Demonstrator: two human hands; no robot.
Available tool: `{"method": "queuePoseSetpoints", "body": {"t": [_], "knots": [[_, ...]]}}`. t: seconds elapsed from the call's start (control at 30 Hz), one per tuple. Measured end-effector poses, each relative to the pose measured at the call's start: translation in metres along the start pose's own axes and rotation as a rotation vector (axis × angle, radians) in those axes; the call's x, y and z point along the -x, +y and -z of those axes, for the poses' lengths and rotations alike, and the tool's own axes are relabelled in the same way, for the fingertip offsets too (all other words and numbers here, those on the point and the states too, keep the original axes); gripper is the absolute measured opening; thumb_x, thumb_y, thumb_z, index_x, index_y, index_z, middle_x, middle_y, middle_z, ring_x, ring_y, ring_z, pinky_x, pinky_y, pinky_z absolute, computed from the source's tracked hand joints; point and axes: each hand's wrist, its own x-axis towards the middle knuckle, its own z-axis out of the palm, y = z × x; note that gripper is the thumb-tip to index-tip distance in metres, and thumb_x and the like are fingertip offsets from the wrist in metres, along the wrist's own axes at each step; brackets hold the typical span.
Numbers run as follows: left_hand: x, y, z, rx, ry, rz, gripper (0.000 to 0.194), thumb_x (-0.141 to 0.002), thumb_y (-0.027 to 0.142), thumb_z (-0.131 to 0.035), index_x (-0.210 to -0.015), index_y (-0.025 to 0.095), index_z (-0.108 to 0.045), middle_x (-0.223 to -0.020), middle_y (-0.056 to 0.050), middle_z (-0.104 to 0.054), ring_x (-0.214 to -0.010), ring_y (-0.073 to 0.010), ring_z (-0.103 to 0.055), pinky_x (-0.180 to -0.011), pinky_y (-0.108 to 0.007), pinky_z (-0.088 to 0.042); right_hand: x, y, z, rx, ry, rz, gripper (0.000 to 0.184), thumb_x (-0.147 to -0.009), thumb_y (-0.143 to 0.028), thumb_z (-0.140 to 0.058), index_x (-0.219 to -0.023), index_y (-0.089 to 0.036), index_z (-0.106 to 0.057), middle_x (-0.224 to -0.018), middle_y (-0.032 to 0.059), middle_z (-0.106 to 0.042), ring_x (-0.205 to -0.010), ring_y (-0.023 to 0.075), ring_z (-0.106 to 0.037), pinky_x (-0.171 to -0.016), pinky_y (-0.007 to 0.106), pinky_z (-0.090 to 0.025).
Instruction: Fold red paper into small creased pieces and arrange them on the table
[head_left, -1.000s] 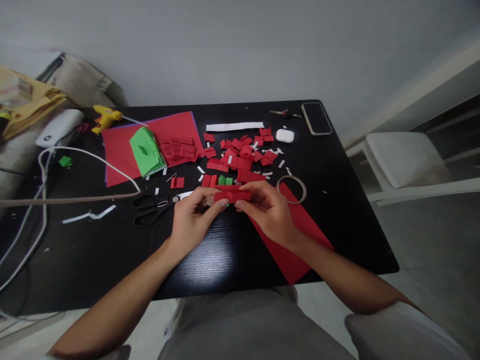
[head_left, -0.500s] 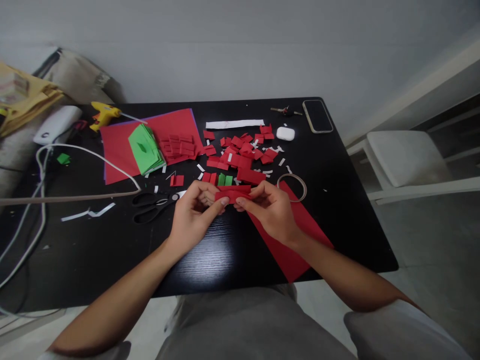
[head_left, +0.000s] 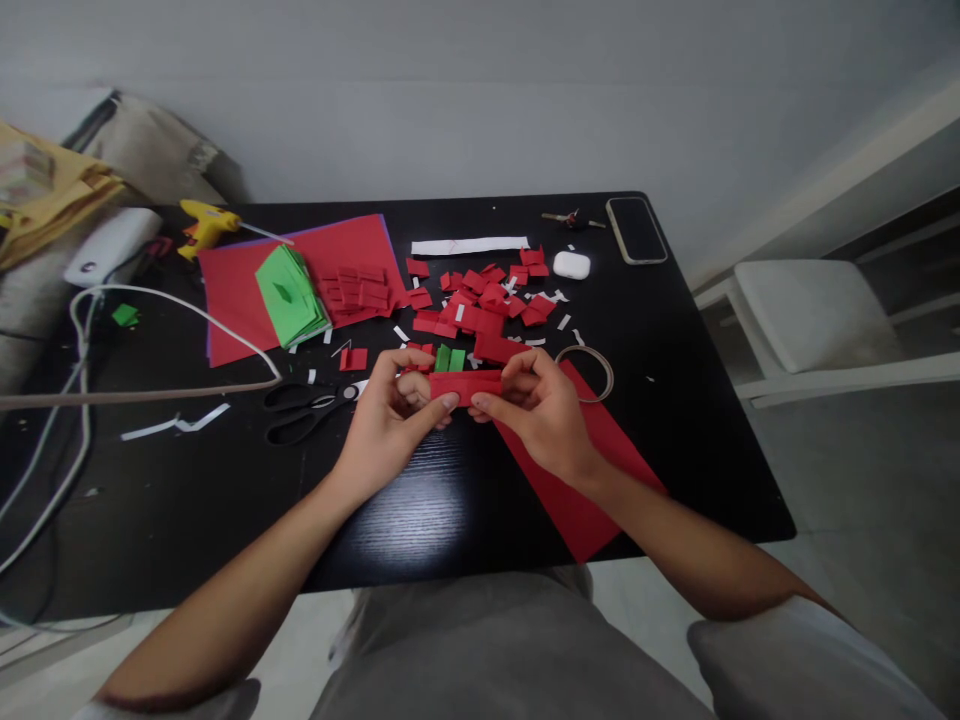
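A folded strip of red paper (head_left: pixel 466 387) is held level above the black table. My left hand (head_left: pixel 394 415) pinches its left end between thumb and fingers. At the right end, my right hand (head_left: pixel 536 410) grips it the same way. Just beyond the strip lie small folded green paper pieces (head_left: pixel 449 359) and a heap of folded red paper pieces (head_left: pixel 480 318). Black-handled scissors (head_left: pixel 307 412) rest left of my left hand, their blades partly hidden behind it. Under my right wrist is a red paper sheet (head_left: pixel 577 480).
A roll of tape (head_left: pixel 609 380) lies by my right hand. Farther back are a white earbud case (head_left: pixel 571 265), keys (head_left: pixel 574 219), a phone (head_left: pixel 636 231) and a white paper strip (head_left: pixel 470 246). On the left are a yellow glue gun (head_left: pixel 208 228), stacked green paper (head_left: pixel 291 300) and a cable (head_left: pixel 86 400).
The red strip's upper flap has come down against its front, so the gap between the layers has narrowed. Both hands stay in nearly the same place.
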Motion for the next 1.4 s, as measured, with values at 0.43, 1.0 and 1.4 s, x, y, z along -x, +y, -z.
{"method": "queuePoseSetpoints", "body": {"t": [0.43, 1.0, 1.4], "knots": [[0.0002, 0.0022, 0.001, -0.075, -0.189, 0.144, 0.03, -0.082, 0.03, -0.087, -0.102, 0.018, -0.069, -0.069, 0.002, -0.072, -0.064, -0.0145, -0.072, -0.065, -0.026, -0.062, 0.0007, 0.002, 0.0, 0.103, 0.0, -0.01, 0.049, -0.071, -0.041, -0.095, -0.102, -0.024, -0.063, -0.085, -0.0009, -0.078, -0.073, 0.0179, -0.077, -0.073, 0.033, -0.067], [0.0002, 0.0008, 0.002, -0.016, -0.182, 0.194, 0.033, -0.083, 0.035, -0.088, -0.102, 0.015, -0.071, -0.078, -0.004, -0.079, -0.063, -0.0145, -0.074, -0.063, -0.027, -0.065, -0.0003, -0.0031, -0.0015, 0.036, -0.045, -0.001, 0.035, -0.079, -0.047, -0.09, -0.091, -0.02, -0.072, -0.074, -0.0002, -0.078, -0.067, 0.0169, -0.077, -0.07, 0.033, -0.069], [-0.0021, 0.0024, 0.0042, -0.018, -0.173, 0.205, 0.031, -0.083, 0.035, -0.087, -0.101, 0.016, -0.071, -0.079, -0.002, -0.077, -0.067, -0.0147, -0.074, -0.068, -0.027, -0.064, -0.0034, 0.0003, 0.0008, 0.009, -0.041, -0.006, 0.042, -0.078, -0.047, -0.09, -0.1, -0.023, -0.065, -0.079, -0.0011, -0.078, -0.073, 0.0196, -0.08, -0.077, 0.037, -0.071]]}}
